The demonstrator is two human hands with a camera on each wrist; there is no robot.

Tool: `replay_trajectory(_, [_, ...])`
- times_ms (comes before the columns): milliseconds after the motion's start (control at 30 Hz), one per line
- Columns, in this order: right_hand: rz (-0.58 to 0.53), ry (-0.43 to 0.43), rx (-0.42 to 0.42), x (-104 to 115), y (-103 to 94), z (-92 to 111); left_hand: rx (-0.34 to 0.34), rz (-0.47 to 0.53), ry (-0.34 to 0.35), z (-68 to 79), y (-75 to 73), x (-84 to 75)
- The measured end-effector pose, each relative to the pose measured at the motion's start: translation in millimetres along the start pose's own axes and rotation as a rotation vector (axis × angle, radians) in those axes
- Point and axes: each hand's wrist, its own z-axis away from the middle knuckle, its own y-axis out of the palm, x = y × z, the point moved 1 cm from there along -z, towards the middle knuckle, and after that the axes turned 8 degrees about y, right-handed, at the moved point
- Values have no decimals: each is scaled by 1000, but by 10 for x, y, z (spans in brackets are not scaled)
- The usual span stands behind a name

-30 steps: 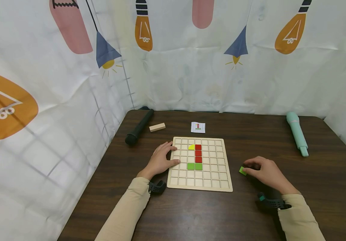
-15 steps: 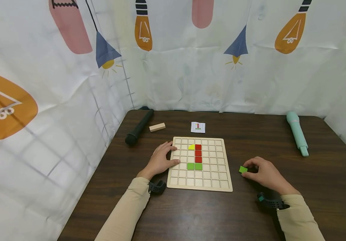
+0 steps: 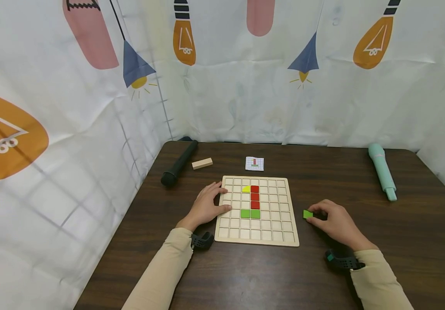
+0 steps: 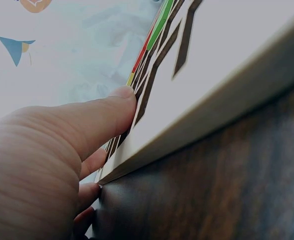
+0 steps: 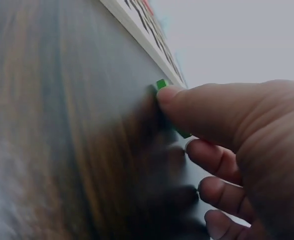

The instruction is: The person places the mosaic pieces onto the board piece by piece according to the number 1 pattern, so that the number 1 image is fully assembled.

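A light wooden grid board (image 3: 278,237) bears red tiles (image 3: 255,197), two green tiles (image 3: 245,213) and a yellow tile (image 3: 246,189) with a slanted side. My left hand (image 3: 204,206) rests at its left edge. In the left wrist view the thumb (image 4: 109,112) lies extended on the board's face, other fingers along its side. To the right of the board, my right hand (image 3: 336,220) pinches a green square tile (image 3: 307,214) between thumb and finger, apart from the board. In the right wrist view the thumb hides most of that green tile (image 5: 161,84).
Behind the board lies a small card (image 3: 254,163) with a printed coloured grid pattern. A wooden block (image 3: 202,163) and a black microphone (image 3: 179,164) lie at the back left. At the right lies a mint-green stick-like object (image 3: 382,172) on the dark table (image 3: 261,275).
My right hand has moved slightly left toward the board with the green tile, which has turned in the fingers. The left hand and the board have stayed in place.
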Motion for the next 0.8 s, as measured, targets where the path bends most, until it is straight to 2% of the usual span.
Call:
replay_trajectory(633, [-52, -42, -115, 170, 204, -38, -3, -12, 19, 3, -10, -4])
replay_trajectory(800, [-70, -63, -107, 261, 261, -33, -7, -6, 19, 7, -9, -9])
